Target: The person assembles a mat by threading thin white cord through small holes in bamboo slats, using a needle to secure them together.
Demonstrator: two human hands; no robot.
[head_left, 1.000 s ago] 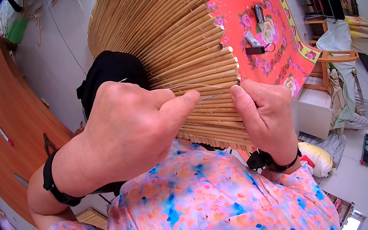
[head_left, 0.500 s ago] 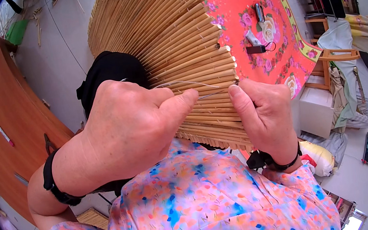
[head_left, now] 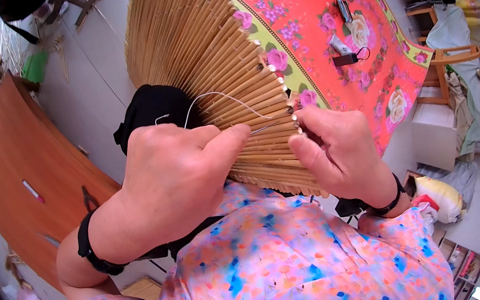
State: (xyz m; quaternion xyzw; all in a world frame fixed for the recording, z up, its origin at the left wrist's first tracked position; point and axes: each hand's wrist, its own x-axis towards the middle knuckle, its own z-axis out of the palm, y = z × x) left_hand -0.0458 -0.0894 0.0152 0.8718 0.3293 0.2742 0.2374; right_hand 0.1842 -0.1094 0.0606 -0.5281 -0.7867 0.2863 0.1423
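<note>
A mat of thin tan reed sticks [head_left: 219,53], tied in rows, fans out in front of me, its cut ends along the right side. My left hand [head_left: 171,169] is closed over it in a pinch on a thin metal needle [head_left: 263,128], which points right toward the mat's edge. Pale thread [head_left: 225,93] arcs loosely above the sticks. My right hand [head_left: 342,147] is curled at the mat's right edge, thumb on the near side and forefinger slightly apart from it; the other fingers are hidden.
Below the mat lies a red floral tablecloth [head_left: 309,28] bearing a small black device [head_left: 346,59]. On the left is a brown wooden table [head_left: 40,180] with a marker [head_left: 33,191]. A black cloth-like item [head_left: 153,110] sits beside the mat. At right stands a wooden chair [head_left: 442,67].
The mat's far right edge has swung left, uncovering more tablecloth. The thread now rises in a higher loop. My right thumb has parted from the forefinger.
</note>
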